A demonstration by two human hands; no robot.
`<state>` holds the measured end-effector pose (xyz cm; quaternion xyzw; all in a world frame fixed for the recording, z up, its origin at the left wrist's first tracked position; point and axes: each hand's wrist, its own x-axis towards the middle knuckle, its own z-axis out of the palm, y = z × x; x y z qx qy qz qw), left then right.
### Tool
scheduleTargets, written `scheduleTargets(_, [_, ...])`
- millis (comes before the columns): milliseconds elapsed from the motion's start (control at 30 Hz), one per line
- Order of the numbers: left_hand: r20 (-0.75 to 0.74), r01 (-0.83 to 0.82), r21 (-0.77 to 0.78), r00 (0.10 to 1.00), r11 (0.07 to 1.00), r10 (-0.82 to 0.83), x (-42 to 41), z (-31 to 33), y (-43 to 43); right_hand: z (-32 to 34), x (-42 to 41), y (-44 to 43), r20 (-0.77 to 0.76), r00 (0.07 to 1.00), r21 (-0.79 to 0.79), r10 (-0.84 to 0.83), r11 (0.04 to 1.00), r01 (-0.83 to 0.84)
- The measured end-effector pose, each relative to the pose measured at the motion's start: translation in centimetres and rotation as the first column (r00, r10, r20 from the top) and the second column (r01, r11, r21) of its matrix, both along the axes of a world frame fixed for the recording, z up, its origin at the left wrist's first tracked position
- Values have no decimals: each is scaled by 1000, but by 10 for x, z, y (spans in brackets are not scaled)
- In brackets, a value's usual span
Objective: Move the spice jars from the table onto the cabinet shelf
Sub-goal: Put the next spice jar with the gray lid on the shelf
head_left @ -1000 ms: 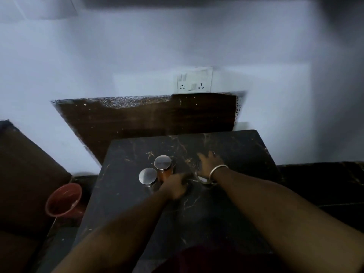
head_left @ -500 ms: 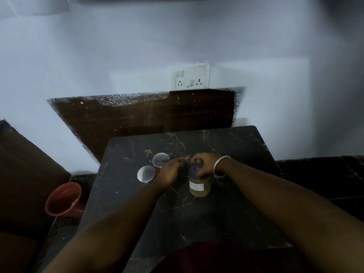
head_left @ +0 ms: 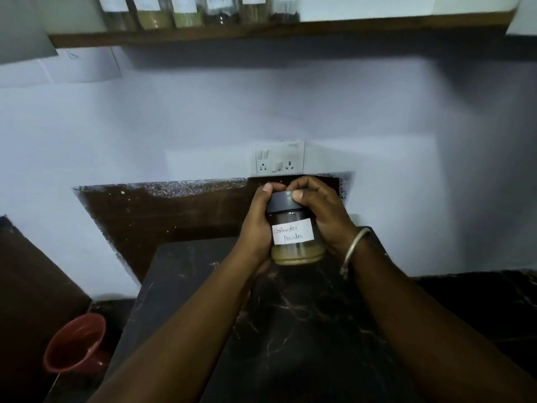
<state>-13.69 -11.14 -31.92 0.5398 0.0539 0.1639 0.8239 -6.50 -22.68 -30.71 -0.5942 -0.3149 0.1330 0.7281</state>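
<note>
A glass jar (head_left: 295,237) with a black lid and a white label reading "Coriander powder" is lifted above the dark marble table (head_left: 290,330). My left hand (head_left: 257,225) grips its left side, thumb at the lid. My right hand (head_left: 322,216), with a metal bangle on the wrist, grips its right side and lid. The wooden cabinet shelf (head_left: 319,27) runs along the top of the view, and several labelled spice jars (head_left: 186,11) stand on its left part. The other table jars are out of sight.
A white switch and socket plate (head_left: 279,157) is on the wall just behind the jar. A dark board (head_left: 162,210) leans against the wall behind the table. A red bucket (head_left: 75,344) stands on the floor at the left.
Both hands have closed round the coriander jar and raised it off the table. The view has tilted up, bringing the shelf into sight; the two steel-lidded jars are no longer visible.
</note>
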Motion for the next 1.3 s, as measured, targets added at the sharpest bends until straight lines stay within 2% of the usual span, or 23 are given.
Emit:
scheduleTargets(133, [56, 58, -13, 997, 998, -57, -1, 27, -5, 22, -7, -5, 0, 1000, 120, -9, 993, 9])
scheduleTargets(267, [64, 73, -18, 995, 997, -72, 1, 37, -6, 35, -8, -7, 0, 1000, 176, -10, 984, 10])
scheduleTargets(500, [28, 85, -48, 996, 995, -84, 5, 52, -7, 51, -9, -8, 6, 998, 133, -69, 989, 68])
scheduleTargets(600, [42, 95, -43, 995, 995, -93, 9, 68, -7, 66, -8, -13, 111, 981, 41, -161, 987, 158])
scheduleTargets(700, [56, 71, 24, 996, 997, -73, 15, 98, -5, 86, -9, -26, 342, 902, -104, -263, 944, 314])
scheduleTargets(767, [64, -20, 109, 998, 994, 14, 23, 121, -3, 102, -10, -35, 542, 802, -180, -252, 897, 404])
scheduleTargets(833, [81, -74, 195, 995, 978, 59, 33, 145, -2, 120, -11, -38, 666, 715, -206, -212, 869, 449])
scheduleTargets(967, [187, 10, 238, 981, 971, -56, 56, 199, -4, 170, 2, -37, 737, 627, -126, -252, 860, 495])
scheduleTargets(1067, [315, -46, 367, 946, 929, -77, 84, 252, 5, 221, 28, -33, 788, 535, -23, -304, 854, 519])
scheduleTargets(1100, [355, -129, 439, 934, 889, -40, 94, 270, 9, 236, 40, -29, 799, 507, 2, -324, 844, 536])
scheduleTargets(1133, [394, -255, 530, 918, 809, 31, 105, 283, 15, 250, 53, -24, 804, 484, 23, -346, 830, 557])
scheduleTargets(1200, [472, -512, 687, 854, 516, 219, 134, 303, 37, 277, 86, -9, 809, 450, 36, -379, 795, 606])
scheduleTargets(1233, [495, -566, 748, 823, 346, 278, 150, 307, 51, 290, 106, -1, 805, 446, 33, -392, 779, 626])
scheduleTargets(1267, [467, -531, 829, 830, 175, 305, 166, 308, 65, 299, 125, 6, 799, 451, 21, -398, 768, 640])
scheduleTargets(1300, [382, -408, 913, 871, 20, 308, 181, 304, 77, 306, 146, 12, 791, 460, 11, -403, 760, 649])
